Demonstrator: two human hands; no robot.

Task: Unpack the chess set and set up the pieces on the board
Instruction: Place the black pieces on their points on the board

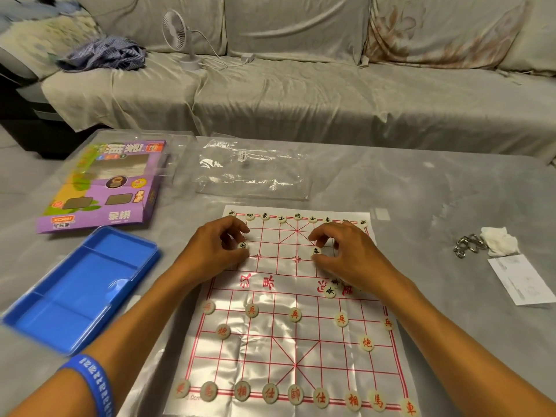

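My left hand (215, 246) pinches a black-marked piece (243, 245) over the board (288, 350). My right hand (346, 254) pinches another piece (316, 251); spare pieces (334, 288), perhaps three, lie under that wrist.

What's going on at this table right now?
A person is laying out Chinese chess pieces on a paper board. The left hand pinches a black-marked piece on the far half, and the right hand pinches another there. The red side near the person looks fully placed; a few loose pieces sit mid-board. The blue tray and purple box lie to the left.
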